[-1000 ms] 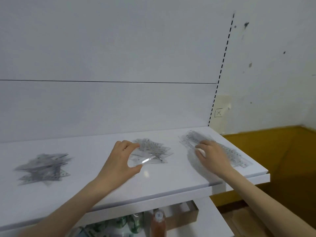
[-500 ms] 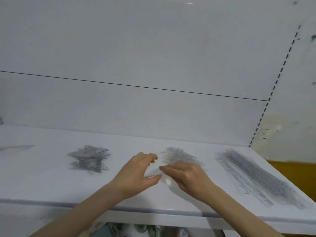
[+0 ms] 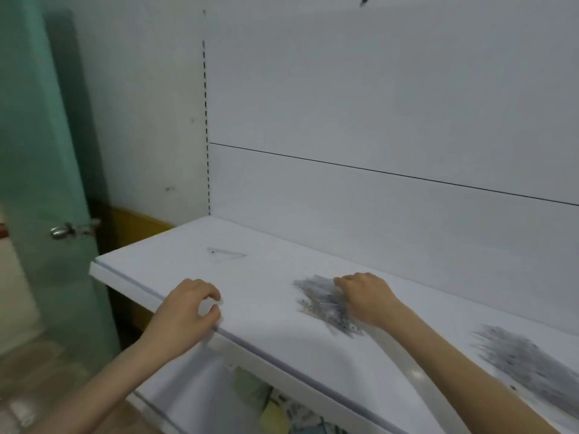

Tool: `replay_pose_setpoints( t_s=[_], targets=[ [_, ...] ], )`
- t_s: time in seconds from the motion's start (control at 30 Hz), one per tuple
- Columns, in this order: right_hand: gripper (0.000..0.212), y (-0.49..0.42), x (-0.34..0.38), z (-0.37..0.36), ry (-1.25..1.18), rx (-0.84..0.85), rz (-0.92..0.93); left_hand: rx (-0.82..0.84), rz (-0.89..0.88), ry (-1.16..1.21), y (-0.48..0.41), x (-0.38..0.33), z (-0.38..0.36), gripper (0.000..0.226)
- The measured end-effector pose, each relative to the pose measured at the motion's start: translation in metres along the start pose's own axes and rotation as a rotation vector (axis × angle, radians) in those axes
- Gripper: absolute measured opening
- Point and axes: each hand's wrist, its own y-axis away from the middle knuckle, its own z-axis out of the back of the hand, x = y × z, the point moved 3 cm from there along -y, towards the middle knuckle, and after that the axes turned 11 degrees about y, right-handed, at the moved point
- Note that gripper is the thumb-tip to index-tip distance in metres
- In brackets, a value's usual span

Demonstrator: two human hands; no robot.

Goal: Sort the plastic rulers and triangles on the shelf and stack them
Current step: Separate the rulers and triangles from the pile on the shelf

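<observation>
1. Pile of plastic triangles (image 3: pixel 326 303), middle of the shelf (image 3: pixel 266 336): printed scale marks show only as grey specks; blurred, no figure legible.
2. Second pile of plastic pieces (image 3: pixel 529 368), right end: dark print, smeared, unreadable.
3. Single clear triangle (image 3: pixel 226 255), left end: faint outline, one dark dot, no legible marking.
4. Packets (image 3: pixel 275 411) below the shelf: print too blurred to read.

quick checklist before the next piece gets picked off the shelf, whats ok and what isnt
1. Lone triangle lies flat with nothing on it: ok.
2. Left hand empty: cannot tell, fingers curled and blurred.
3. Right hand rests on the middle pile: ok.
4. That pile squared up: not ok, pieces fan out.
5. Right pile holds one kind only: cannot tell, blurred.
</observation>
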Motion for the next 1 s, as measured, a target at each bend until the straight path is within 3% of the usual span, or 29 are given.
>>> replay_pose_setpoints(
  t_s=[0.07, 0.23, 0.4, 0.57, 0.67, 0.9, 1.0],
  targets=[
    [0.01, -0.009, 0.002, 0.001, 0.072, 0.006, 0.038, -0.026, 0.035, -0.005, -0.007, 0.022, 0.014, 0.01],
    [0.022, -0.033, 0.014, 0.016, 0.034, -0.287, 0.017, -0.037, -0.002, -0.016, -0.047, 0.066, 0.024, 0.008],
    [0.048, -0.093, 0.08, 0.036, -0.126, -0.265, 0.078, -0.007, -0.086, -0.05, -0.092, 0.124, 0.048, 0.008],
    [0.03, -0.166, 0.161, 0.038, -0.296, -0.075, 0.099, -0.01, -0.157, 0.022, -0.122, 0.185, 0.093, 0.018],
    [0.033, -0.192, 0.204, 0.034, -0.358, 0.05, 0.062, 0.016, -0.207, 0.004, -0.137, 0.215, 0.114, 0.015],
    [0.055, -0.16, 0.265, 0.065, -0.28, -0.092, 0.146, 0.07, -0.289, 0.074, -0.153, 0.225, 0.098, 0.005],
    [0.065, -0.137, 0.281, 0.079, -0.237, -0.07, 0.163, 0.098, -0.345, 0.117, -0.148, 0.216, 0.086, 0.014]
  ],
)
